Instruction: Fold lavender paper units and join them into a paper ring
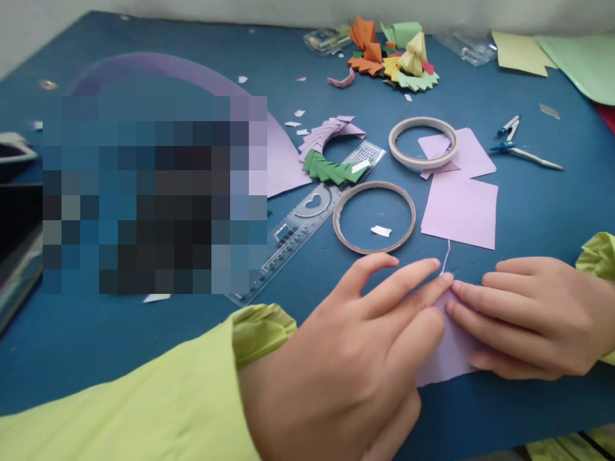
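A sheet of light purple paper [454, 352] lies between my hands near the front of the table. My left hand [355, 358] reaches in from the left, its fingertips on the paper's upper part. From the other side, my right hand [542, 314] has its fingers on the paper's right edge; the two index fingertips meet at the top. A thin purple strip [446, 256] sticks up beyond them. Part of the sheet is hidden by my fingers. Just past my hands lie purple paper squares [461, 211] and a narrow roll of tape [373, 251].
A second tape roll [394, 144] rests partly on purple paper. Left of it are a folded purple and green paper arc [334, 168] and a clear ruler [298, 227]. A compass [526, 153] lies right; colourful folded pieces [413, 57] sit at the back. Pixelation covers the left.
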{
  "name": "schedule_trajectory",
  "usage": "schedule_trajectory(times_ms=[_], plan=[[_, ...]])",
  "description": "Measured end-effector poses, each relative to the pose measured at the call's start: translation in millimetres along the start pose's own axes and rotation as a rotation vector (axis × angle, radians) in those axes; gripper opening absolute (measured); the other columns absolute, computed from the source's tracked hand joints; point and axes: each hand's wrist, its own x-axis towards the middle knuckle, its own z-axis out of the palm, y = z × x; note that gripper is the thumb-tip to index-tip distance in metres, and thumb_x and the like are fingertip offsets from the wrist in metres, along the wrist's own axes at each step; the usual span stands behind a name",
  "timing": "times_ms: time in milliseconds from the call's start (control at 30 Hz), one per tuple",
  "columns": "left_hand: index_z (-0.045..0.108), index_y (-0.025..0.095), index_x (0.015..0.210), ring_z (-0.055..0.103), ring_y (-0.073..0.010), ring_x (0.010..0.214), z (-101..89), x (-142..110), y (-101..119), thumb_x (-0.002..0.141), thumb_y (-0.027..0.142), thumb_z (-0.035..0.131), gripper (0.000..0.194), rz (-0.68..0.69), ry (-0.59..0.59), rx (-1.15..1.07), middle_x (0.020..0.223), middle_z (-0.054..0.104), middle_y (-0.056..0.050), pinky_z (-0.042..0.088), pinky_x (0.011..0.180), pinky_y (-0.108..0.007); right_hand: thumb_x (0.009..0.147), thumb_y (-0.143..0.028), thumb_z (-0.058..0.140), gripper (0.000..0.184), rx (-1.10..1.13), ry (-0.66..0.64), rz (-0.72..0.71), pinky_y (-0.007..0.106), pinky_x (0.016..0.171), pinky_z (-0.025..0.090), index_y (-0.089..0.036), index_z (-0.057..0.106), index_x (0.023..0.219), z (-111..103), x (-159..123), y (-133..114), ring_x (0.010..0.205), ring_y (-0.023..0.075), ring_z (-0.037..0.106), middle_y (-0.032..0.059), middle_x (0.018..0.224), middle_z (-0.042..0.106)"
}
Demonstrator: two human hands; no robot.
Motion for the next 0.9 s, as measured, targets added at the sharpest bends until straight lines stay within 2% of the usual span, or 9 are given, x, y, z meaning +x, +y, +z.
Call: schedule_trajectory(times_ms=[167, 267, 367, 500, 600, 667, 733, 800, 900], plan=[[0.051, 0.008, 0.121, 0.043, -0.0273, 0.131, -1.3, 2.7, -5.6, 0.085, 0.013, 0.033, 0.041, -0.049, -0.031, -0.057, 0.133, 0.057, -0.010, 0.025, 0.107, -0.047, 0.095, -0.024, 0.044, 0.029, -0.006, -0.009, 0.000, 0.033, 0.051, 0.047, -0.003, 0.060, 0.105, -1.2, -0.3, -0.7, 0.064, 0.0164, 0.058, 0.0134, 0.093, 0.066], [0.051, 0.005, 0.121, 0.045, -0.0271, 0.129, -2.1, 3.1, -6.0, 0.086, 0.012, 0.033, 0.041, -0.039, -0.006, -0.053, 0.126, 0.061, -0.012, 0.026, 0.107, -0.046, 0.095, -0.024, 0.044, 0.029, -0.012, -0.012, -0.003, 0.033, 0.051, 0.047, -0.002, 0.060, 0.106, -1.3, -0.1, -0.5, 0.063, 0.0162, 0.058, 0.0142, 0.095, 0.067], [0.058, 0.007, 0.106, 0.057, -0.0235, 0.115, -2.9, 1.9, 0.0, 0.083, 0.008, 0.036, 0.032, -0.015, 0.079, -0.020, 0.105, 0.070, -0.012, 0.035, 0.102, -0.043, 0.095, -0.025, 0.044, 0.032, -0.013, -0.009, -0.003, 0.032, 0.051, 0.047, 0.000, 0.058, 0.110, -0.8, -0.2, -0.3, 0.064, 0.0164, 0.058, 0.0155, 0.097, 0.067], [0.055, 0.019, 0.071, 0.064, -0.0170, 0.074, -4.8, 0.3, 16.8, 0.082, 0.002, 0.035, 0.028, -0.069, 0.278, 0.056, 0.073, 0.069, -0.004, 0.048, 0.088, -0.038, 0.096, -0.036, 0.044, 0.043, 0.009, 0.000, -0.010, 0.033, 0.051, 0.047, 0.002, 0.057, 0.111, -0.5, -0.9, 1.0, 0.064, 0.0174, 0.059, 0.0181, 0.101, 0.066], [0.056, 0.020, 0.071, 0.061, -0.0157, 0.065, -6.9, 0.5, 21.6, 0.084, 0.003, 0.038, 0.028, -0.134, 0.203, 0.094, 0.065, 0.066, 0.000, 0.052, 0.084, -0.037, 0.097, -0.046, 0.038, 0.055, 0.020, 0.005, -0.030, 0.034, 0.049, 0.046, 0.004, 0.056, 0.112, -0.3, -1.7, 2.0, 0.062, 0.0180, 0.059, 0.0204, 0.100, 0.065], [0.058, 0.019, 0.076, 0.061, -0.0165, 0.068, -7.0, 1.3, 16.8, 0.085, 0.005, 0.040, 0.025, -0.099, 0.189, 0.060, 0.065, 0.065, 0.000, 0.052, 0.080, -0.038, 0.098, -0.046, 0.036, 0.057, 0.014, 0.012, -0.050, 0.034, 0.048, 0.046, 0.005, 0.056, 0.111, 0.4, -3.0, 1.2, 0.062, 0.0183, 0.059, 0.0220, 0.100, 0.065], [0.061, 0.016, 0.083, 0.061, -0.0191, 0.072, -5.7, 2.8, 8.5, 0.087, 0.008, 0.039, 0.023, -0.015, 0.180, 0.052, 0.068, 0.065, -0.003, 0.051, 0.073, -0.039, 0.098, -0.042, 0.039, 0.052, 0.002, 0.033, -0.043, 0.035, 0.049, 0.047, 0.005, 0.055, 0.111, 1.7, -5.3, -1.0, 0.065, 0.0197, 0.060, 0.0235, 0.102, 0.065], [0.063, 0.011, 0.091, 0.059, -0.0214, 0.073, -4.2, 4.4, 1.1, 0.089, 0.010, 0.041, 0.022, 0.036, 0.103, 0.089, 0.072, 0.065, -0.007, 0.049, 0.066, -0.038, 0.096, -0.033, 0.042, 0.042, -0.021, 0.066, -0.020, 0.036, 0.051, 0.047, 0.004, 0.056, 0.111, 3.4, -8.2, -4.2, 0.068, 0.0211, 0.060, 0.0247, 0.104, 0.064], [0.066, 0.009, 0.087, 0.053, -0.0212, 0.068, -2.4, 5.0, -2.4, 0.091, 0.012, 0.043, 0.024, 0.040, 0.056, 0.091, 0.071, 0.062, -0.007, 0.046, 0.058, -0.037, 0.092, -0.021, 0.048, 0.028, -0.051, 0.079, 0.012, 0.037, 0.052, 0.045, -0.002, 0.059, 0.109, 4.7, -11.4, -8.5, 0.070, 0.0205, 0.058, 0.0242, 0.109, 0.063]])
